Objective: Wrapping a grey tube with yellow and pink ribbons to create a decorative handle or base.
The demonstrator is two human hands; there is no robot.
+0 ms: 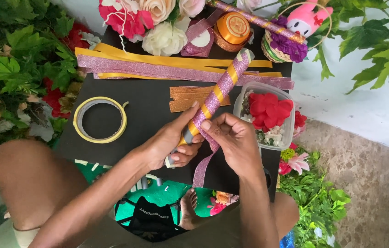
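At the centre of the frame your left hand (pixel 176 142) is closed around the lower end of the stick (pixel 217 94) wrapped in gold and pink. Your right hand (pixel 233 138) pinches the pink glitter ribbon (pixel 202 167) against it, above the black board (pixel 148 110).

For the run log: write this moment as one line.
left hand: grips stick | right hand: fingers press pink glitter ribbon onto stick | tape roll: on black board

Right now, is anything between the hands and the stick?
No. The left hand grips the stick at its lower end, and the right hand presses the pink ribbon straight onto it. Nothing visible sits between.
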